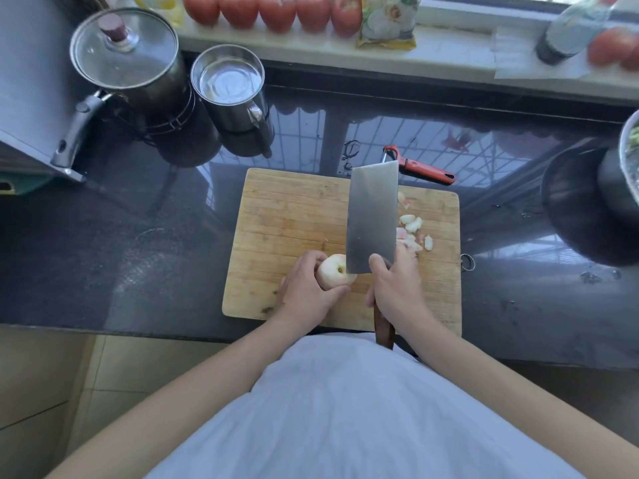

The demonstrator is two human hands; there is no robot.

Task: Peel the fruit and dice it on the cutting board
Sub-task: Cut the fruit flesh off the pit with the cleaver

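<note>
Gripping peeled fruit (336, 271) | cleaver (372, 216) hides cut | dice (413, 224) half-hidden

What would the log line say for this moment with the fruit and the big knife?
step: dicing | left hand: holds peeled fruit on cutting board | right hand: grips cleaver | cut pieces: right of blade

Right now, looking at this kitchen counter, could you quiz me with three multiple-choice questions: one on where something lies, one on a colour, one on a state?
1. Where is the peeler?
A. on the counter behind the cutting board
B. in the metal cup
C. in a hand

2. What colour is the peeler's handle?
A. blue
B. red
C. green

3. What state is the fruit in the left hand?
A. unpeeled
B. fully diced
C. peeled, partly cut

Answers: 1 A, it lies beyond the board's far edge. 2 B, plainly red. 3 C, pale flesh shows, with pieces lying beside the cleaver in the right hand.
</note>
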